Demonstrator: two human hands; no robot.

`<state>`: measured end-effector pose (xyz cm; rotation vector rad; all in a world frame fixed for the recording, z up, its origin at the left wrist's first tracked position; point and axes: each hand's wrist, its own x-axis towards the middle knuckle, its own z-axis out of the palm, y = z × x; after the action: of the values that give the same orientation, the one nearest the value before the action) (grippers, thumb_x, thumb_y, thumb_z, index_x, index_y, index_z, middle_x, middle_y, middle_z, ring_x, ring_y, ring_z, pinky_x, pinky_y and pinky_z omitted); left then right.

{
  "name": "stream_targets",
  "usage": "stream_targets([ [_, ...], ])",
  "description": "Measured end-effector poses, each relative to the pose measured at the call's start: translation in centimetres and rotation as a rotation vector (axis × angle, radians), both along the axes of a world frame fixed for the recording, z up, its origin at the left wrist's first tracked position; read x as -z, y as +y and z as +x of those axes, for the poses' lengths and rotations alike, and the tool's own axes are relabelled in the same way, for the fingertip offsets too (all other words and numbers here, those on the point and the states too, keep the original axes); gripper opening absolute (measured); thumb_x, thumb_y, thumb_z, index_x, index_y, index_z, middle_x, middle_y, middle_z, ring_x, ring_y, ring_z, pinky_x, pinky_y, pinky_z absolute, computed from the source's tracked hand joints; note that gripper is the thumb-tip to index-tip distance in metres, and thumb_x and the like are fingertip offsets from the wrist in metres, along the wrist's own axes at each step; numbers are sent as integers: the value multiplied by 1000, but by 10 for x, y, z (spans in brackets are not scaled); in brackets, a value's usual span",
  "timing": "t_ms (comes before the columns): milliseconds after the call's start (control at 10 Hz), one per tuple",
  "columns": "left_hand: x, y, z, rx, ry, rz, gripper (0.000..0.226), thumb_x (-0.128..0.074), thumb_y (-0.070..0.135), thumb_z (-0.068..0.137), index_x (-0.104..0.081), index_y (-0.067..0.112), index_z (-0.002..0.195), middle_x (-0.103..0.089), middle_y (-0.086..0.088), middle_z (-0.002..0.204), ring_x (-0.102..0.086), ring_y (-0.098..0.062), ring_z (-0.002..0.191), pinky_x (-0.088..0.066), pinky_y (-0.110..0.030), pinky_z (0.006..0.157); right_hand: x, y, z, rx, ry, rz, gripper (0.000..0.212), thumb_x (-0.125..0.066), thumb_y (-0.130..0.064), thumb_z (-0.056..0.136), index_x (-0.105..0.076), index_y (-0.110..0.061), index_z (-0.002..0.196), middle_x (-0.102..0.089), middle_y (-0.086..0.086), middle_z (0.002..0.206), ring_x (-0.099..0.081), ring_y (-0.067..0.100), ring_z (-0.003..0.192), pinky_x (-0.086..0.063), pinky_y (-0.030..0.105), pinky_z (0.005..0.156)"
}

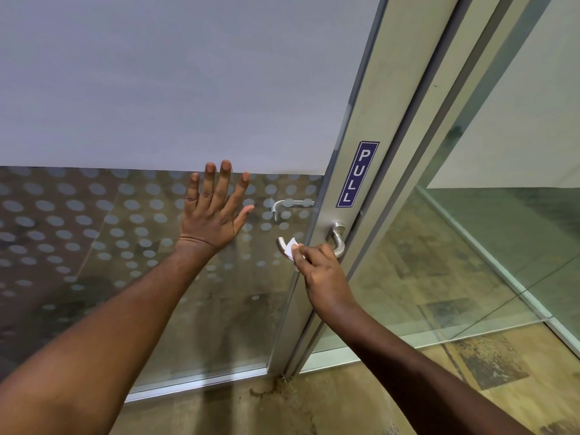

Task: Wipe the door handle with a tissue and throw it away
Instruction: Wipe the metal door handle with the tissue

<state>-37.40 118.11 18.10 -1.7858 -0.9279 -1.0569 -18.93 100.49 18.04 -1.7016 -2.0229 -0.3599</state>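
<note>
- A dark blue sign (357, 174) is stuck on the metal door frame (373, 120), and it reads "PULL" in white letters, set one below the other along the frame.
- The sign sits just above the door handle (337, 238), which is a silver lever fixed to the same frame.
- The lever runs to the left from its round base, and its curved end (281, 245) shows in front of the glass.
- The right hand (320, 271) is closed around a small white tissue (291, 248), pinched between the thumb and the fingers.
- The tissue is pressed on the lever near its free end, so the tissue touches the handle there.
- The left hand (215, 208) is wide open, with 5 fingers spread, and its palm lies flat on the glass door (125, 230).
- The upper part of the glass is frosted and plain; the lower part has rows of pale round dots.
- Through the dotted glass a second silver handle (290, 206) is seen on the other side of the door.
- To the right of the frame there is a clear glass panel (470, 230), and a room with a pale wall shows behind it.
- The floor (361, 403) is brownish with dark mottled patches, and some dirt lies at the foot of the frame.
</note>
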Motion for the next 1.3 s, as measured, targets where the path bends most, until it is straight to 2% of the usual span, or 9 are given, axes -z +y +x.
stream_targets([
  [200,0,-1,0,2,3,6,73,-43,55,92,-17,18,150,13,-13,160,10,-31,147,2,-46,120,-6,5,-15,39,-100,-45,54,-55,10,68,-59,3,122,-66,11,96,-51,26,82,-50,29,67],
  [400,-1,-1,-1,15,3,37,74,-47,54,91,-19,17,150,10,-14,160,8,-32,147,0,-46,119,-7,11,-36,88,-207,-48,56,-70,1,63,-60,7,117,-65,10,94,-50,26,82,-51,31,67],
  [600,-4,-4,-2,18,12,59,75,-48,53,91,-19,17,150,10,-14,160,7,-32,148,-3,-46,119,-3,25,-51,157,-347,-232,44,-37,3,94,-30,16,136,-32,29,145,-41,35,117,-38,39,98],
  [700,-5,-4,-2,17,6,73,74,-50,53,90,-23,17,149,8,-15,160,6,-32,148,-4,-46,119,-4,27,-54,182,-459,-253,40,-44,4,89,-44,15,128,-32,35,145,-45,37,119,-43,37,92],
  [800,-5,-4,-2,15,9,72,74,-50,53,90,-24,17,148,8,-15,160,6,-32,148,-4,-46,119,-6,25,-53,122,-582,-245,35,-62,-10,79,-66,1,112,-55,25,132,-57,26,112,-48,27,80],
  [1000,-4,-2,-3,-4,20,77,75,-49,54,90,-22,17,149,8,-15,160,6,-32,148,-2,-46,119,-11,21,-37,-4,-551,-190,35,-72,-9,76,-67,8,107,-65,26,117,-64,30,99,-55,33,78],
  [1100,-3,0,-3,-2,16,77,74,-49,54,89,-23,17,149,8,-15,160,6,-32,148,-1,-46,120,-9,15,-27,-21,-378,-217,42,-43,-6,96,-40,15,133,-54,32,125,-56,41,107,-46,43,97],
  [1200,-2,0,-3,5,11,72,75,-50,53,89,-23,17,149,8,-15,160,6,-32,148,0,-46,121,-6,12,-16,-119,-446,-216,47,-10,-10,102,-11,12,144,-34,29,143,-39,37,125,-28,38,110],
  [1300,-3,0,-2,4,9,68,75,-50,54,89,-23,17,149,9,-14,160,7,-32,148,1,-45,121,-4,10,-10,-190,-413,-161,53,10,-10,98,-5,14,143,-28,27,148,-36,34,126,-28,36,108],
])
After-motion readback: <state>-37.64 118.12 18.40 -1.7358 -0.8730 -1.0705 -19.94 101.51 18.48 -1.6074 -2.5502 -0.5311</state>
